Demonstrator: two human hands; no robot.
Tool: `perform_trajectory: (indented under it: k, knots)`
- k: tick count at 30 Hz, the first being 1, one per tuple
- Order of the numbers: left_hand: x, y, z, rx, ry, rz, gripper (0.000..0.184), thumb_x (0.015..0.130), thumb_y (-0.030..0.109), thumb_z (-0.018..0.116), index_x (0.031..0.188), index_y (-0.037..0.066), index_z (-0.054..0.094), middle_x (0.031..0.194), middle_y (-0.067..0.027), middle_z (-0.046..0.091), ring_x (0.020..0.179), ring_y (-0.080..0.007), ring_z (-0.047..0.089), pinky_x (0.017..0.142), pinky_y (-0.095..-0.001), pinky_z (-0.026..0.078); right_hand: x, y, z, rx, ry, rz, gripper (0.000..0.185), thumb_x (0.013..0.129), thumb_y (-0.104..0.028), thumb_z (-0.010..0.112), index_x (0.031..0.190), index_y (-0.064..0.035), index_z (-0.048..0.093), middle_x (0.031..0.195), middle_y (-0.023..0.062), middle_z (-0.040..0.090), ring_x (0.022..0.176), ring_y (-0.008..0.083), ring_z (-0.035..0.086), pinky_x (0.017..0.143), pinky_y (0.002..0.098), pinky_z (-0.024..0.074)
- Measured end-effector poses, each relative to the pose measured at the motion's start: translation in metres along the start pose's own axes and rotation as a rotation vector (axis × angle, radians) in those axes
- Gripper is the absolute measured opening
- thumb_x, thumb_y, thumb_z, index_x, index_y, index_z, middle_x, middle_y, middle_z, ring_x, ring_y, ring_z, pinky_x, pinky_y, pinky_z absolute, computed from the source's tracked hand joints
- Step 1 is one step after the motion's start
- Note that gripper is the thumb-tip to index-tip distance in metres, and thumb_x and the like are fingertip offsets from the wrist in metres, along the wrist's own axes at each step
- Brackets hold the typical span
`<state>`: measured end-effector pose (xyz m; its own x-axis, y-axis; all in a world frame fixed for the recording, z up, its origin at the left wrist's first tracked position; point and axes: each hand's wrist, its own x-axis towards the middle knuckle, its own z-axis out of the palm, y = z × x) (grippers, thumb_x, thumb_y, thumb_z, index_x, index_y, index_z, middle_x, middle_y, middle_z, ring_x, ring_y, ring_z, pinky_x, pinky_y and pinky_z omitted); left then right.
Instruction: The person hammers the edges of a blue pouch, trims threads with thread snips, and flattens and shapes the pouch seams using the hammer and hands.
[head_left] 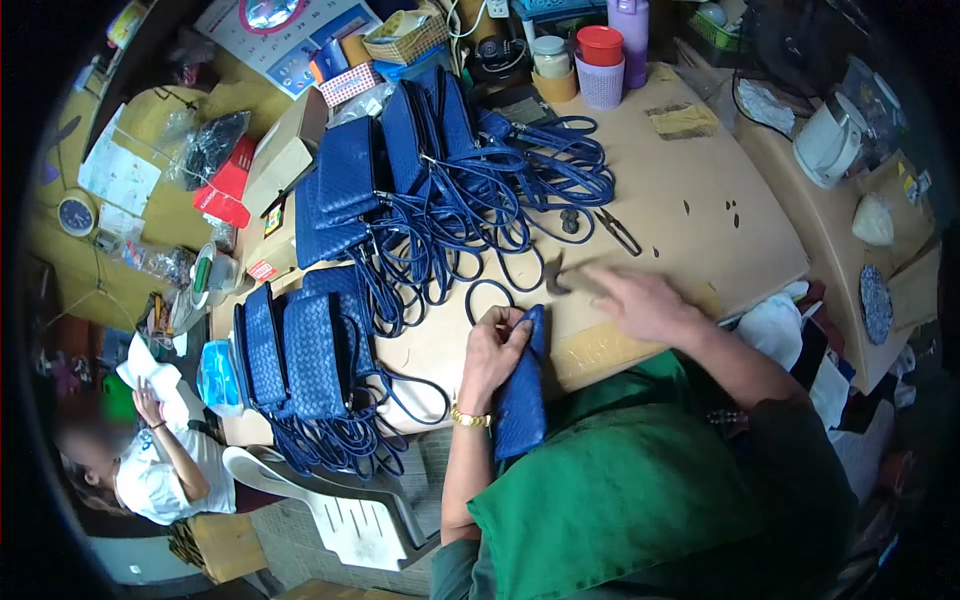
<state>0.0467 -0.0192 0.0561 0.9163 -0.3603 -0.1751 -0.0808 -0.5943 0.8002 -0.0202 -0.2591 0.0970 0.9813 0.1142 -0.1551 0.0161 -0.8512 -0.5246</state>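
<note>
Blue pouch (522, 405) hung by the near edge of the table (730, 190), in front of the green apron (610, 490). The left hand (492, 352) pinched its top end, thumb and fingers closed on it. The right hand (645, 303) was a blur over the table, fingers partly out, near a small dark thing (556, 276); I could not tell if it held that. The pouch looked light, soft and bendy, not easy to break. Its top end seemed a good place to grip.
</note>
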Motion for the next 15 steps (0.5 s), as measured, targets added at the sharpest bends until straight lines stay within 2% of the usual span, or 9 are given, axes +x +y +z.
perform_trajectory:
  k: [2, 4, 5, 6, 8, 10, 13, 15]
  knots:
    - [-0.006, -0.005, -0.016, -0.293, 0.028, 0.069, 0.013, 0.085, 0.009, 0.068, 0.089, -0.004, 0.064, 0.085, -0.0091, 0.067, 0.082, -0.0173, 0.064, 0.072, -0.0286, 0.049, -0.003, 0.027, -0.003, 0.103, 0.485, -0.102, 0.044, 0.092, -0.017, 0.055, 0.133, -0.0077, 0.045, 0.113, 0.0238, 0.06, 0.105, 0.0419, 0.057, 0.088, 0.0489, 0.0467]
    - [-0.022, 0.012, -0.035, -0.655, 0.067, 0.157, 0.007, 0.087, 0.002, 0.063, 0.092, -0.003, 0.065, 0.094, -0.0099, 0.067, 0.099, -0.022, 0.064, 0.088, -0.0322, 0.048, 0.0, 0.058, -0.016, 0.085, 0.645, 0.109, 0.049, 0.09, -0.016, 0.057, 0.137, -0.0114, 0.046, 0.121, 0.0235, 0.057, 0.108, 0.0416, 0.056, 0.09, 0.0465, 0.0468]
    - [-0.028, 0.013, -0.041, -0.816, 0.046, 0.336, 0.007, 0.088, 0.004, 0.064, 0.093, -0.001, 0.064, 0.1, -0.0132, 0.067, 0.111, -0.0282, 0.06, 0.101, -0.0385, 0.042, 0.002, 0.069, -0.026, -0.002, 0.689, 0.187, 0.05, 0.089, -0.013, 0.057, 0.138, -0.0124, 0.046, 0.123, 0.0236, 0.056, 0.11, 0.0426, 0.055, 0.093, 0.0446, 0.0459]
    - [-0.033, 0.017, -0.042, -1.033, 0.024, 0.378, 0.014, 0.087, 0.009, 0.068, 0.097, 0.001, 0.061, 0.1, -0.0135, 0.067, 0.113, -0.0309, 0.059, 0.102, -0.0432, 0.042, 0.004, 0.078, -0.036, -0.088, 0.735, 0.264, 0.051, 0.088, -0.011, 0.058, 0.138, -0.0134, 0.047, 0.126, 0.0236, 0.055, 0.113, 0.0436, 0.054, 0.095, 0.0428, 0.045]
    - [-0.037, 0.027, -0.037, -1.267, -0.014, 0.418, 0.024, 0.085, 0.016, 0.071, 0.099, 0.002, 0.057, 0.103, -0.0137, 0.066, 0.11, -0.0285, 0.06, 0.1, -0.0416, 0.044, 0.011, 0.114, -0.039, -0.174, 0.69, 0.312, 0.052, 0.087, -0.012, 0.059, 0.138, -0.0161, 0.048, 0.123, 0.0221, 0.054, 0.11, 0.041, 0.054, 0.094, 0.043, 0.0452]
    - [-0.032, 0.009, -0.017, -1.385, -0.081, 0.358, 0.028, 0.084, 0.018, 0.072, 0.103, 0.005, 0.055, 0.111, -0.0137, 0.063, 0.101, -0.022, 0.062, 0.093, -0.0362, 0.05, 0.02, 0.129, -0.036, -0.262, 0.65, 0.358, 0.053, 0.086, -0.013, 0.061, 0.137, -0.0189, 0.048, 0.12, 0.0206, 0.053, 0.106, 0.0384, 0.055, 0.093, 0.0431, 0.0455]
    - [-0.029, 0.004, 0.009, -1.49, -0.197, 0.244, 0.028, 0.084, 0.017, 0.072, 0.103, 0.005, 0.056, 0.112, -0.0132, 0.063, 0.103, -0.0211, 0.062, 0.093, -0.0349, 0.05, 0.018, 0.116, -0.032, -0.349, 0.529, 0.368, 0.053, 0.085, -0.013, 0.063, 0.136, -0.0155, 0.049, 0.113, 0.0183, 0.053, 0.105, 0.0365, 0.055, 0.095, 0.0436, 0.0436]
    - [-0.03, 0.006, 0.019, -1.504, -0.258, 0.204, 0.026, 0.084, 0.016, 0.072, 0.103, 0.006, 0.057, 0.115, -0.014, 0.063, 0.107, -0.0205, 0.061, 0.094, -0.0346, 0.049, 0.015, 0.077, -0.036, -0.006, 0.741, 0.011, 0.049, 0.084, -0.018, 0.066, 0.13, -0.0097, 0.052, 0.116, 0.0183, 0.054, 0.106, 0.0347, 0.055, 0.096, 0.0436, 0.041]
